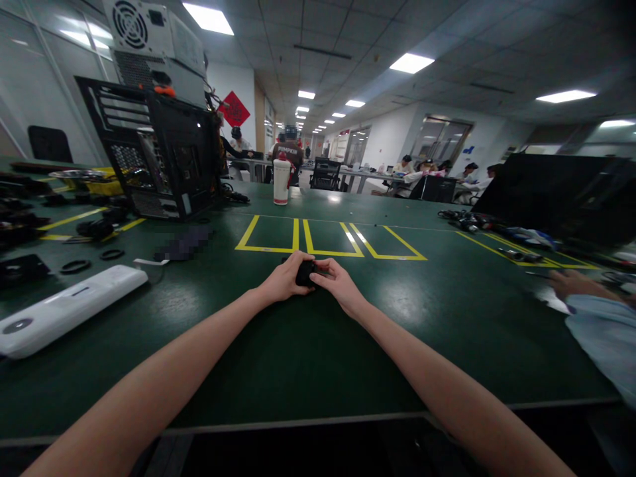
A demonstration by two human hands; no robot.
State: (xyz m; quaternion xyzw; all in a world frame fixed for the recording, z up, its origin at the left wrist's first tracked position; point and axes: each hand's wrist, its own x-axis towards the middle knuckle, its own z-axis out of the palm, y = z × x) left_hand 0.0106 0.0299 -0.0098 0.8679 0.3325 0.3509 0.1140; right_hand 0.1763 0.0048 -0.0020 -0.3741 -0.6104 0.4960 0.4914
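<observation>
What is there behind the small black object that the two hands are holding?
Behind the black object: yellow tape outlines on the green table and, farther back, slightly left, a white cup. What the object covers cannot be seen.

The green tabletop (248, 371) is marked across its middle with three yellow tape outlines (297, 235). Beyond these, a white cup (281, 185) is stood near a black computer case (181, 156); at the left, a long white device (74, 308) and two black rings (111, 258) are laid.
</observation>
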